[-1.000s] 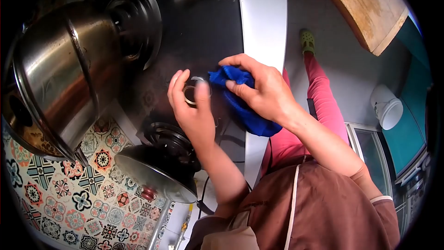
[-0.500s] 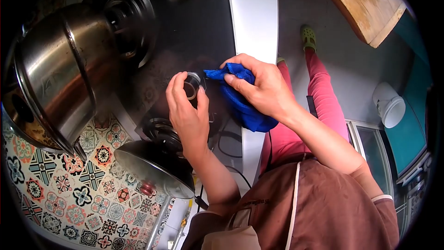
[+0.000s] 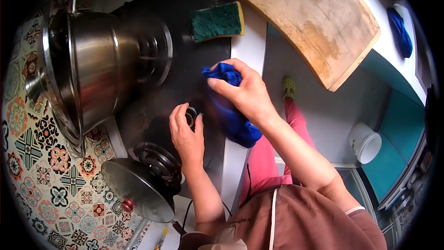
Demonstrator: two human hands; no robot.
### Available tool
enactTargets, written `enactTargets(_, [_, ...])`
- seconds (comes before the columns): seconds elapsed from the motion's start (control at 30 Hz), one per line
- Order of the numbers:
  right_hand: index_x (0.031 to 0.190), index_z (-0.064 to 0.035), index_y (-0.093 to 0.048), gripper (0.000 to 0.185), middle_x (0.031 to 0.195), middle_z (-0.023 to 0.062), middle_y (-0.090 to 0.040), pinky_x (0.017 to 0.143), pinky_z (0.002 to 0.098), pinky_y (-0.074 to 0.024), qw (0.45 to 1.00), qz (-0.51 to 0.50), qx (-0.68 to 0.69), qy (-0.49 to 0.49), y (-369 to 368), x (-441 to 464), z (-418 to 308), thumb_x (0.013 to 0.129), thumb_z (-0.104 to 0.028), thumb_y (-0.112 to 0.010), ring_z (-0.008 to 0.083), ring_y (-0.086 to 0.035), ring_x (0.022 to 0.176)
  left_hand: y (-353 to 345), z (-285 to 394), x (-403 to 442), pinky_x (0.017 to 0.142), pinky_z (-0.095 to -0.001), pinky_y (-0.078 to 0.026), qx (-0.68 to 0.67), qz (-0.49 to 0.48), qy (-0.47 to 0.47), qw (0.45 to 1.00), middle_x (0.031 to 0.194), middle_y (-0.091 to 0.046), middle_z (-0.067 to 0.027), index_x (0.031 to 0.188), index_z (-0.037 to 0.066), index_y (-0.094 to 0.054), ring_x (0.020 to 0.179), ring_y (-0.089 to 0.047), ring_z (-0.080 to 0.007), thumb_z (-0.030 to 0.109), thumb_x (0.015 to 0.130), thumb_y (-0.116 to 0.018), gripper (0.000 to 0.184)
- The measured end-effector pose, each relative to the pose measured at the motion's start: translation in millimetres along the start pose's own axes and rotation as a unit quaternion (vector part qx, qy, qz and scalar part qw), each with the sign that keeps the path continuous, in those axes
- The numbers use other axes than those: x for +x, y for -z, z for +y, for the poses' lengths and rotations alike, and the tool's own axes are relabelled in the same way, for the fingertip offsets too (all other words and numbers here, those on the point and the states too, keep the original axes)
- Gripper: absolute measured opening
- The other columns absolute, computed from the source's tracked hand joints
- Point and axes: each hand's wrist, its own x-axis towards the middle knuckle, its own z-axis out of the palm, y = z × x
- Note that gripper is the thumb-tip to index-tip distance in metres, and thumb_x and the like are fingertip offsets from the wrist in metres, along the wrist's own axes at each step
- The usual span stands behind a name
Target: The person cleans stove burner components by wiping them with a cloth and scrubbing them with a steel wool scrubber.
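Observation:
My right hand (image 3: 245, 90) grips a bunched blue cloth (image 3: 240, 129), its loose part hanging below the fingers. The fingers and thumb of my left hand (image 3: 187, 136) are curled around a small, dark, round knob-like piece (image 3: 190, 117) with a ring-shaped rim. Whether this piece is fixed to the stove or loose, I cannot tell. Both hands are over the black stove top (image 3: 185, 74), the cloth apart from the round piece. Beyond my right hand, a green and yellow sponge (image 3: 216, 21) rests at the stove's edge.
A large steel pot (image 3: 104, 60) stands on the far burner. By the near burner (image 3: 159, 164) leans a lid (image 3: 138, 192) with a red knob, against the tiled wall (image 3: 60, 190). A wooden board (image 3: 319, 23) juts out at upper right. On the floor is a white bucket (image 3: 364, 142).
My right hand has drawn the cloth away from the round piece, which my left hand still holds. The view has shifted, bringing the whole sponge and more of the board into sight.

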Motion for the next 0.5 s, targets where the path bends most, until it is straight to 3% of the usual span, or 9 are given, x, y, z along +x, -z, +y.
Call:
enactTargets(0.03, [0.101,-0.0047,-0.060,0.029,0.088,0.0040,-0.063,0.070,0.0261,-0.0491,0.992,-0.028,0.102,-0.066,3.3,-1.1,-6.9,0.077,-0.014,-0.071,0.0102,-0.059,0.076,-0.2,1.8,0.5,0.087,-0.0393,-0.044,-0.003,0.003,0.002,1.000,0.114,-0.053,-0.0137,0.113,0.005,-0.053,0.105,-0.053,-0.0332,0.007,0.079,-0.066,0.037])
enactTargets(0.1, [0.103,-0.0059,-0.058,0.031,0.088,0.0037,-0.062,0.070,0.0264,-0.0499,0.973,-0.054,0.183,-0.133,4.9,-11.0,-30.1,0.075,-0.011,-0.071,0.0104,-0.059,0.077,0.9,-1.7,0.6,0.089,-0.0382,-0.043,-0.022,0.013,-0.003,1.000,0.113,-0.054,-0.0140,0.111,0.005,-0.055,0.105,-0.053,-0.0333,0.005,0.076,-0.068,0.038])
enactTargets(0.17, [0.103,-0.0056,-0.058,0.031,0.090,0.0035,-0.062,0.073,0.0255,-0.0494,0.967,-0.058,0.213,-0.128,8.9,-21.2,-46.9,0.076,-0.013,-0.071,0.0108,-0.059,0.078,-0.1,-1.9,0.2,0.090,-0.0389,-0.042,-0.029,0.005,0.015,0.999,0.113,-0.054,-0.0145,0.111,0.005,-0.054,0.106,-0.052,-0.0343,0.001,0.072,-0.067,0.041])
enactTargets(0.3, [0.108,-0.0064,-0.056,0.029,0.090,0.0044,-0.062,0.076,0.0268,-0.0498,0.895,-0.089,0.412,-0.148,21.0,-36.6,-78.5,0.081,-0.013,-0.066,0.0123,-0.060,0.083,-5.2,-7.3,-1.3,0.092,-0.0416,-0.041,0.027,0.016,-0.007,0.999,0.112,-0.054,-0.0154,0.108,0.004,-0.054,0.107,-0.051,-0.0360,-0.002,0.069,-0.060,0.040])
enactTargets(0.4, [0.106,-0.0070,-0.055,0.028,0.090,0.0061,-0.059,0.076,0.0278,-0.0511,0.860,-0.078,0.493,-0.104,27.6,-47.6,-118.8,0.081,-0.015,-0.066,0.0139,-0.059,0.082,-10.0,-19.1,-1.1,0.089,-0.0421,-0.041,0.028,0.034,-0.020,0.999,0.110,-0.054,-0.0171,0.106,0.002,-0.054,0.104,-0.051,-0.0369,0.006,0.074,-0.058,0.032])
enactTargets(0.5, [0.107,-0.0076,-0.055,0.030,0.093,0.0084,-0.061,0.079,0.0347,-0.0521,0.813,-0.064,0.570,-0.097,54.7,-68.7,-162.3,0.081,-0.018,-0.067,0.0199,-0.061,0.084,-9.3,-12.9,0.1,0.086,-0.0409,-0.042,-0.027,0.052,-0.033,0.998,0.105,-0.056,-0.0156,0.102,0.003,-0.056,0.099,-0.053,-0.0346,0.013,0.080,-0.061,0.025])
